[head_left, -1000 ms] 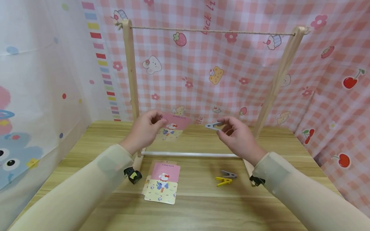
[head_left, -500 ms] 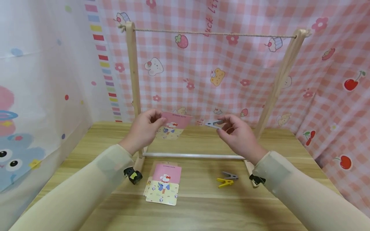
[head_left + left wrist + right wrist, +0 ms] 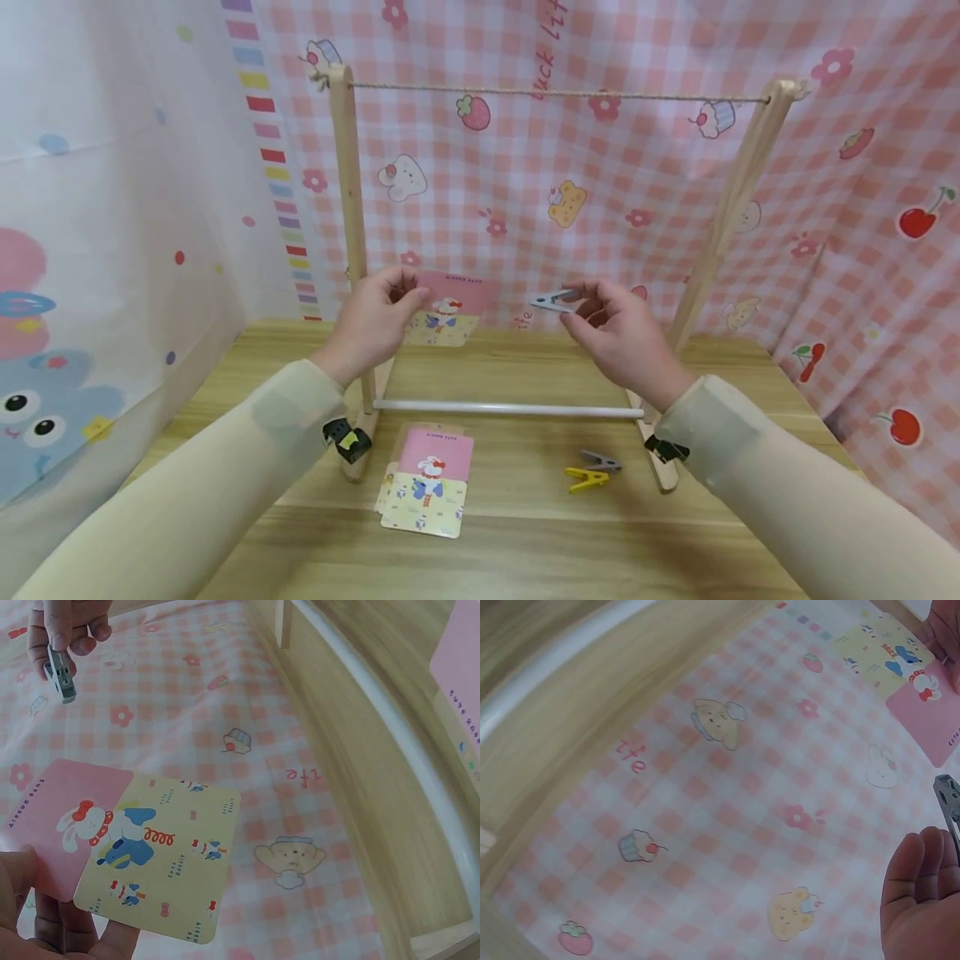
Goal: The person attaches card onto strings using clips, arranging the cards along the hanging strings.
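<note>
My left hand (image 3: pixel 375 325) pinches a pink and yellow card (image 3: pixel 450 304) by its left edge, holding it up between the posts. A cartoon rabbit is printed on the card, plain to see in the left wrist view. Across from it, my right hand (image 3: pixel 622 333) grips a grey clothespin (image 3: pixel 553 301) between thumb and fingers, its tip pointing at the card with a gap between. Both hands are well below the twine (image 3: pixel 555 90) strung between the wooden posts. In the right wrist view the clothespin (image 3: pixel 949 799) shows only partly at the edge.
On the wooden table (image 3: pixel 525 542) lies a small stack of cards (image 3: pixel 427 483), the top one pink and yellow. Right of it are a yellow clothespin (image 3: pixel 586 479) and a grey one (image 3: pixel 600 460). A white bar (image 3: pixel 510 409) joins the bases of the left post (image 3: pixel 348 192) and right post (image 3: pixel 735 200).
Both hands have risen slightly with the card and the clothespin still in them. The head view has shifted a little, so the rack and table sit lower in it.
</note>
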`<move>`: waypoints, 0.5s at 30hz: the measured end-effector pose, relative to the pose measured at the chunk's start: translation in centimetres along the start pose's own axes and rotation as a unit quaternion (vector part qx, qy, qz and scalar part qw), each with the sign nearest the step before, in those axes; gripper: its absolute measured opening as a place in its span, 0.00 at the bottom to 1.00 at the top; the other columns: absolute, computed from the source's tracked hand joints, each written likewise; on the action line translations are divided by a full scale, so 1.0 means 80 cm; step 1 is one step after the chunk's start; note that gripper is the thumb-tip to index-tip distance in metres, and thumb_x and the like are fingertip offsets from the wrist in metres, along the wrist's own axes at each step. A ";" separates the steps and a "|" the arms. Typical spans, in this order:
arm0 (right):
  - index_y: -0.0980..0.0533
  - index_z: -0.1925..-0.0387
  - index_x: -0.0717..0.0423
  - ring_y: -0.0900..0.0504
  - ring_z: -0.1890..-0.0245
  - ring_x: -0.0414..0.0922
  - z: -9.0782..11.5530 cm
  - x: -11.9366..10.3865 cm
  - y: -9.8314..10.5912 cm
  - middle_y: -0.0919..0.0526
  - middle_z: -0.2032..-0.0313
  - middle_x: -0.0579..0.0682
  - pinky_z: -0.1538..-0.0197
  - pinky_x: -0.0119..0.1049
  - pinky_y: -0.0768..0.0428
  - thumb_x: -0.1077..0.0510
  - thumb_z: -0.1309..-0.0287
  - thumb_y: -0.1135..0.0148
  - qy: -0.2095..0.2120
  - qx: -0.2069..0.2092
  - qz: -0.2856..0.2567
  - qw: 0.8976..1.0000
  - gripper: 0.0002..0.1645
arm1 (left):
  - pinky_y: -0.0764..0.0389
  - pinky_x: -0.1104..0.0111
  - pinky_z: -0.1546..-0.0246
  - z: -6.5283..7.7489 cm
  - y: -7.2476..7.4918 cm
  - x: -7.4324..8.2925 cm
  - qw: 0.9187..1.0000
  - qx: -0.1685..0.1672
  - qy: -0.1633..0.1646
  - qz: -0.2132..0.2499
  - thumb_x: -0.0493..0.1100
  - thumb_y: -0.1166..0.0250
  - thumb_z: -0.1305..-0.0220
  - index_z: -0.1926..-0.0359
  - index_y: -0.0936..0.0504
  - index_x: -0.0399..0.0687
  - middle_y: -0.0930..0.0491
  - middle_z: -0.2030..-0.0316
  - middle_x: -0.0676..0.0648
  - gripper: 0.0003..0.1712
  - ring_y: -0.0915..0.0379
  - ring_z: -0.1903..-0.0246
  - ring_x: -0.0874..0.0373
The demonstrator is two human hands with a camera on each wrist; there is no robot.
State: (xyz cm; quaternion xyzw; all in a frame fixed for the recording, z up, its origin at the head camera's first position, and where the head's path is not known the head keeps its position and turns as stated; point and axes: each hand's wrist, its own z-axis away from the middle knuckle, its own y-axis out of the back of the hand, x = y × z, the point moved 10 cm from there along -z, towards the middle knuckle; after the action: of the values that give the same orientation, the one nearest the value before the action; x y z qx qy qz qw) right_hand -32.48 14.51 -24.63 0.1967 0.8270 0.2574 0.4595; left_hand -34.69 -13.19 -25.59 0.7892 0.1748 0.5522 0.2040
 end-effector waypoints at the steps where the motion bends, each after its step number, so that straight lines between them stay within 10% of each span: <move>1: 0.21 0.41 0.57 0.18 0.64 0.48 -0.002 -0.003 0.002 0.12 0.57 0.54 0.65 0.31 0.18 0.62 0.29 0.34 0.005 0.003 0.004 1.000 0.17 | 0.22 0.66 0.61 -0.001 0.000 0.002 1.000 -0.001 0.000 0.001 0.44 0.41 0.19 0.53 0.21 0.45 0.22 0.59 0.46 0.08 0.29 0.62 0.53; 15: 0.20 0.38 0.56 0.16 0.64 0.46 -0.031 -0.058 0.026 0.12 0.53 0.54 0.65 0.26 0.19 0.61 0.27 0.35 0.064 0.043 0.007 0.997 0.18 | 0.22 0.63 0.60 -0.020 0.016 0.036 0.999 0.029 -0.012 0.008 0.49 0.43 0.18 0.50 0.24 0.46 0.23 0.56 0.46 0.11 0.28 0.59 0.53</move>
State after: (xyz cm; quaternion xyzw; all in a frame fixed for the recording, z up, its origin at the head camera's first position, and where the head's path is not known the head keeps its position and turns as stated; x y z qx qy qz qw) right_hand -32.13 12.92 -19.21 0.2053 0.8635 0.2367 0.3952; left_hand -35.18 -12.65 -22.17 0.8025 0.1818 0.5394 0.1790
